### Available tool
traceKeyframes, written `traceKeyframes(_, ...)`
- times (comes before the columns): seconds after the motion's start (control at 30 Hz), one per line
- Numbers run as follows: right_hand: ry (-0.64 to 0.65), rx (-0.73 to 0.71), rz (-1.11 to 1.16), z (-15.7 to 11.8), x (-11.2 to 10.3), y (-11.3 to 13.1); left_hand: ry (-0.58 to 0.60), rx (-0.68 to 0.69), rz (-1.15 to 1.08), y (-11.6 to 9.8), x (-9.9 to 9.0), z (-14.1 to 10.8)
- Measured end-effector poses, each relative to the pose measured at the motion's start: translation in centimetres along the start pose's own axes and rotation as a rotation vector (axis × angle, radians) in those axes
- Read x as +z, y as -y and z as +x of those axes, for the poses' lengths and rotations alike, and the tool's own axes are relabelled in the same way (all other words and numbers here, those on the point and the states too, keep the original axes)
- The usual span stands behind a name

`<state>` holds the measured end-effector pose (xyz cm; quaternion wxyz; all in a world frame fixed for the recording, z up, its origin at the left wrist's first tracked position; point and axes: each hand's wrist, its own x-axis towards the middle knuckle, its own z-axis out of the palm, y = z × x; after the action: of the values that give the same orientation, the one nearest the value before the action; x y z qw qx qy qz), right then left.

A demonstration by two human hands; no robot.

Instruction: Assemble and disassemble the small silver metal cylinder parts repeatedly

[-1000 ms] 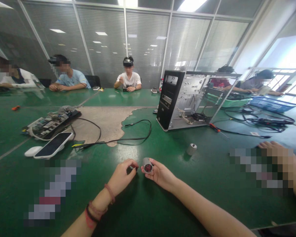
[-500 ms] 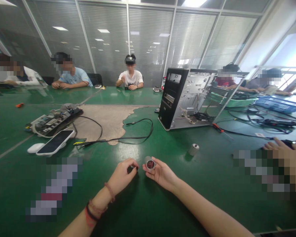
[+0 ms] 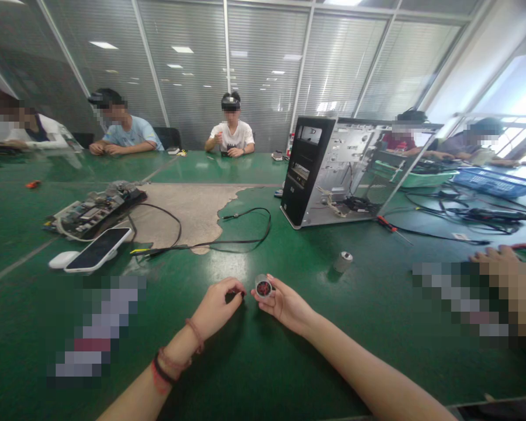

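My right hand (image 3: 284, 304) grips a small electric motor (image 3: 263, 286), a silvery metal can whose open round end faces me and shows reddish windings inside. Just to its left, my left hand (image 3: 219, 307) is closed in a pinch, its thumb and forefinger pressed around a small dark piece that is mostly hidden. A narrow gap separates the left fingertips from the can. Beyond my right hand, a similar metal cylinder (image 3: 343, 262) stands upright on the green table (image 3: 228, 374).
A black computer case (image 3: 307, 175) stands open-sided behind the cylinder, with a screwdriver (image 3: 394, 230) by its base. On the left lie a phone (image 3: 99, 250), a circuit board assembly (image 3: 99, 210) and a black cable (image 3: 228, 241). A co-worker's hand (image 3: 504, 275) works at the right edge.
The motor in my right hand has shifted slightly up and left, with its open end turned a little. My left hand keeps its pinch. The co-worker's hands at right have moved slightly.
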<state>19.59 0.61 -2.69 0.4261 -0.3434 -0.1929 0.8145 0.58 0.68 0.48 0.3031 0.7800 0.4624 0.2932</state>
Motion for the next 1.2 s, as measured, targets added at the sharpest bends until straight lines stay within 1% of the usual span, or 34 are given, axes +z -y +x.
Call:
traceKeyframes(0.1,0.003,-0.065,-0.07,-0.2,0.2,-0.3,0.021,-0.059,-0.103,0.2,0.1,0.1)
traceKeyframes(0.3,0.02,-0.22,-0.218,-0.4,0.7,-1.0,0.085,-0.213,-0.416,0.4,0.4,0.3)
traceKeyframes(0.4,0.036,-0.315,-0.356,-0.3,0.6,-1.1,0.141,-0.279,-0.527,0.5,0.6,0.3)
traceKeyframes(0.47,0.043,-0.404,-0.483,-0.4,0.6,-1.0,0.181,-0.295,-0.57,0.5,0.7,0.2)
traceKeyframes(0.53,0.032,-0.506,-0.647,-0.7,0.6,-0.8,0.221,-0.282,-0.602,0.5,0.8,0.1)
traceKeyframes(0.6,0.008,-0.598,-0.825,-1.1,0.7,-0.7,0.24,-0.239,-0.636,0.4,1.0,0.1)
traceKeyframes(0.7,-0.007,-0.689,-1.018,-1.5,0.9,-0.6,0.222,-0.18,-0.634,0.2,1.3,0.0)
traceKeyframes(0.8,0.008,-0.72,-1.096,-1.6,1.0,-0.7,0.19,-0.18,-0.574,-0.1,1.4,-0.1)
traceKeyframes(0.87,0.019,-0.729,-1.132,-1.7,1.0,-0.6,0.19,-0.181,-0.564,-0.1,1.4,-0.1)
traceKeyframes(1.03,0.054,-0.772,-1.257,-2.2,0.9,0.2,0.228,-0.182,-0.622,0.6,1.6,-0.1)
traceKeyframes(1.2,0.045,-0.807,-1.291,-2.6,0.7,0.7,0.211,-0.132,-0.66,0.9,1.7,-0.1)
